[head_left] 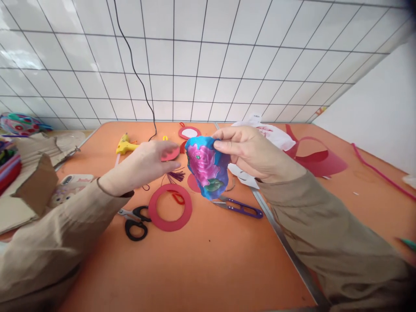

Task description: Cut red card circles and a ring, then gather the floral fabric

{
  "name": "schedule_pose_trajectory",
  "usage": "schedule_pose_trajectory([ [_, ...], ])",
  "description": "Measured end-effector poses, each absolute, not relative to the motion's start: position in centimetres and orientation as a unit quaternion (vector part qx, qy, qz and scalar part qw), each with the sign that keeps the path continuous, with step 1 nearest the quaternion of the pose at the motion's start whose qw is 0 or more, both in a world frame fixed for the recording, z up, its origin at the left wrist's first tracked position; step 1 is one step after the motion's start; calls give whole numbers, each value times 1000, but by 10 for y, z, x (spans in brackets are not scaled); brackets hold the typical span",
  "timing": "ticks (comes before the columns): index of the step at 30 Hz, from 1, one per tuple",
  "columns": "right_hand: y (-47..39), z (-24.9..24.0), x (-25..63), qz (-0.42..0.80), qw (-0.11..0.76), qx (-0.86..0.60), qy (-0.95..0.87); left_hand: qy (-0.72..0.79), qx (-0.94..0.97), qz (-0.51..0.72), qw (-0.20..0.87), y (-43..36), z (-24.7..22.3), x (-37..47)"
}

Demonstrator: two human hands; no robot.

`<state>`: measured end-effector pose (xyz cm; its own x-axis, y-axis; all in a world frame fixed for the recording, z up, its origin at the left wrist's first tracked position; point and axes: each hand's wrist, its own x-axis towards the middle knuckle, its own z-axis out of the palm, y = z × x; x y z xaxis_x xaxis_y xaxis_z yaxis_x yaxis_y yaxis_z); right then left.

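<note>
A piece of blue fabric [205,167] with a pink flower and green leaf hangs from my right hand [248,151], pinched at its upper right edge between thumb and fingers. My left hand [147,160] is held to the left of the fabric, apart from it, with thumb and fingers parted and nothing between them. Just beyond its fingertips lies a pinkish-red disc [171,154], partly covered by the hand. Below the hands a red ring [152,216] rests on the table, beside black-handled scissors [135,230]. Purple thread snips [245,208] lie under the fabric's lower edge.
A yellow glue gun [126,145] stands at the back left of the orange table [201,268]. Cardboard [35,190] and a phone case [69,187] sit at the left. A white plastic bag [274,135] and a red curved sheet [320,160] lie at the right.
</note>
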<state>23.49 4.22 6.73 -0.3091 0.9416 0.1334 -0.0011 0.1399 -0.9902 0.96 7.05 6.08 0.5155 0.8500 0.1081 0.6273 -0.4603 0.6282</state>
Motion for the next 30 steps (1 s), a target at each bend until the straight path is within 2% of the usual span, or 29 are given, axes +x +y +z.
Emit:
schedule_pose_trajectory([
  [2,40,67,234,541,427,-366,-626,389,807,287,340,71,61,13],
  [5,38,66,232,533,427,-359,-637,314,752,261,518,72,60,16],
  [7,38,65,231,526,440,-365,-630,312,718,244,573,73,58,17],
  [10,40,66,232,525,455,-382,-610,333,685,276,586,74,58,17],
  [15,45,65,236,511,404,-387,-653,354,646,331,590,77,57,15],
  [20,31,62,220,321,483,-411,-703,362,703,369,488,86,48,12],
  [22,18,64,210,288,418,-398,-764,343,688,401,499,88,46,10],
  [24,7,66,204,309,310,-349,-829,299,632,424,576,88,46,9],
  [25,4,67,203,311,304,-348,-830,273,602,427,617,86,47,8],
  [27,4,69,206,298,359,-377,-800,238,563,418,672,83,50,8],
  [30,18,66,214,255,489,-432,-713,223,576,374,692,78,53,10],
])
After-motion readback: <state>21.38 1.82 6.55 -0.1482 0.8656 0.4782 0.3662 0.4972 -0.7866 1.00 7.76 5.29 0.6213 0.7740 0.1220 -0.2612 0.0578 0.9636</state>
